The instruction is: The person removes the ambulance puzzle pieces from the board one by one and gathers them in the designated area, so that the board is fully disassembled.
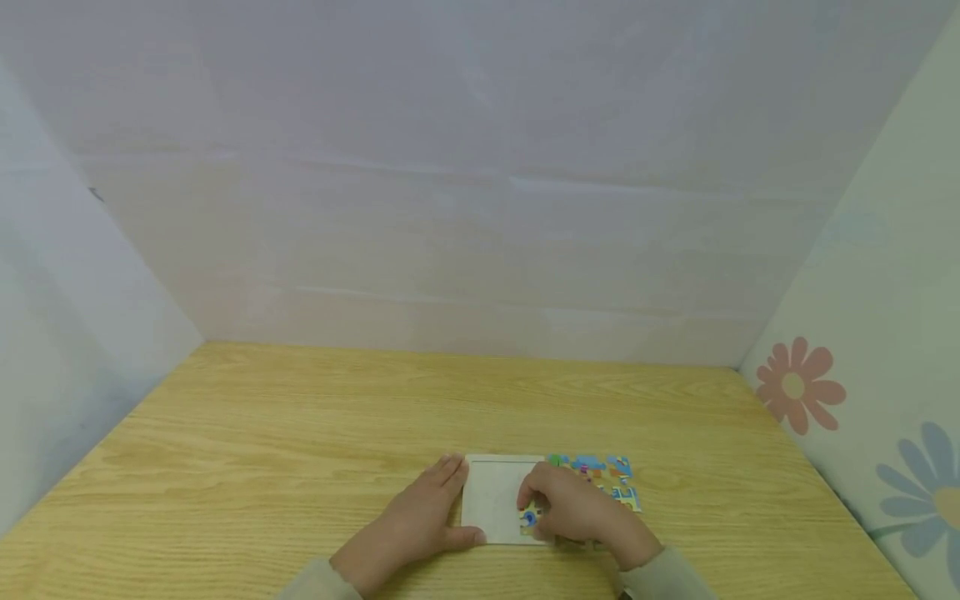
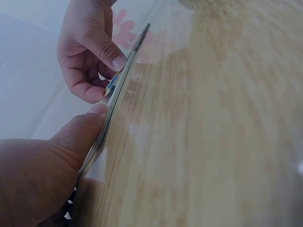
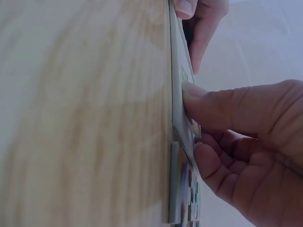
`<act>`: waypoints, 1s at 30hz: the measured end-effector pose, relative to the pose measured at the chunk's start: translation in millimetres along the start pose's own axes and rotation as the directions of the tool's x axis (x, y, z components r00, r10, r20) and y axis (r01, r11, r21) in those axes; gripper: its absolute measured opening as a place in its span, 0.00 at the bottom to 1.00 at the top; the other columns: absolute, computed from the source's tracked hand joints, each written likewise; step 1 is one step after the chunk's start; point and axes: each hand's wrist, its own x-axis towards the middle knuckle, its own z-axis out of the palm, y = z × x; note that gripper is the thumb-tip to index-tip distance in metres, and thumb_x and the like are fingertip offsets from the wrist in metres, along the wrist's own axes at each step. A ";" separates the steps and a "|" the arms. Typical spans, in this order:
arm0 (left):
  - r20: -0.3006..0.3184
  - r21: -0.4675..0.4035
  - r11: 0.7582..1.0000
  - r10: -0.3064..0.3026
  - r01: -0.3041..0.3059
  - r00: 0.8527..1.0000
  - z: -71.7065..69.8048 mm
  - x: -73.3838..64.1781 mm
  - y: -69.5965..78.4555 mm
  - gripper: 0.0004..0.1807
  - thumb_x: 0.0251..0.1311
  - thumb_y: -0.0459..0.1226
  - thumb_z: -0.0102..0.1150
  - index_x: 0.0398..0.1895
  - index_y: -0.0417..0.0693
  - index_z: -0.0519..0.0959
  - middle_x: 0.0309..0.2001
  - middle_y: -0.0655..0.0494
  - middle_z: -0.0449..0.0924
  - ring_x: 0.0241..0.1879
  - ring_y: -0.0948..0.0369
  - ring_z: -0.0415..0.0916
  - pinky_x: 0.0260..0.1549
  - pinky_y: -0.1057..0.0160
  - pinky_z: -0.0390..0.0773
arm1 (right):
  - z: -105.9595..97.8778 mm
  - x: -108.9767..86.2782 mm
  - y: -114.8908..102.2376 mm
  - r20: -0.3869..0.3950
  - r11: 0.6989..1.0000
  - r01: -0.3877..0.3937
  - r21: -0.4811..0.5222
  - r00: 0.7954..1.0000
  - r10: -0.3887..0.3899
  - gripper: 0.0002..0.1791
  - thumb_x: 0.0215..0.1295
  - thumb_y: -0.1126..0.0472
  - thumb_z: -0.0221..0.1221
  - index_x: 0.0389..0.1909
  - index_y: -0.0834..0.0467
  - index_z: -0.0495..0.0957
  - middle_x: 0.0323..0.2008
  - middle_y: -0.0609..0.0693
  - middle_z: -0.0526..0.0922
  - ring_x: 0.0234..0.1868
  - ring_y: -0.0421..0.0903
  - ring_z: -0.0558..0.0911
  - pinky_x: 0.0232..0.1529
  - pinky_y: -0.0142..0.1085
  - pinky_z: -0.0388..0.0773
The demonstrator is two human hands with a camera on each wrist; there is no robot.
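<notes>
A white puzzle board [image 1: 491, 500] with a raised rim lies flat near the front of the table. My left hand [image 1: 417, 521] rests at its left side, fingers stretched along the edge and thumb on the near left corner. Over the board's right part, my right hand [image 1: 576, 505] pinches a colourful puzzle piece [image 1: 529, 518] marked with blue and yellow. In the right wrist view, the thumb [image 3: 201, 97] presses the piece low against the board. Several loose puzzle pieces [image 1: 622, 468] lie right of the board, partly hidden by the right hand.
The wooden table [image 1: 300, 417] stretches out behind and to both sides of the board. A pale sheet [image 1: 480, 250] hangs along the back. At the right stands a wall panel with a red flower [image 1: 793, 385] and a blue flower [image 1: 930, 475].
</notes>
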 end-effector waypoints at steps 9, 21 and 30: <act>0.009 -0.004 1.000 -0.012 0.012 1.000 0.6 1.1 -0.8 0.52 0.50 0.62 0.58 0.66 0.31 0.59 0.68 0.39 0.56 0.68 0.44 0.52 0.64 0.46 0.59 | -2.9 3.8 -4.2 0.041 0.999 -0.018 0.033 0.999 0.016 0.15 0.44 0.73 0.66 0.28 0.53 0.74 0.26 0.44 0.70 0.28 0.40 0.66 0.28 0.30 0.65; 0.008 -0.010 1.000 -0.009 0.009 1.000 0.8 1.2 -1.0 0.51 0.50 0.61 0.59 0.65 0.31 0.59 0.68 0.38 0.55 0.68 0.43 0.52 0.63 0.45 0.59 | -2.8 3.3 -1.6 0.021 0.997 -0.011 0.077 1.000 0.009 0.17 0.38 0.75 0.62 0.26 0.50 0.74 0.19 0.41 0.67 0.23 0.37 0.66 0.22 0.28 0.64; 0.004 -0.010 1.000 -0.003 0.003 1.000 0.4 1.1 0.2 0.51 0.50 0.62 0.58 0.65 0.30 0.59 0.68 0.37 0.55 0.68 0.43 0.52 0.64 0.45 0.59 | -2.7 1.9 5.0 0.013 0.979 0.005 0.205 1.000 -0.008 0.12 0.48 0.74 0.61 0.28 0.53 0.78 0.16 0.40 0.66 0.19 0.36 0.63 0.19 0.27 0.63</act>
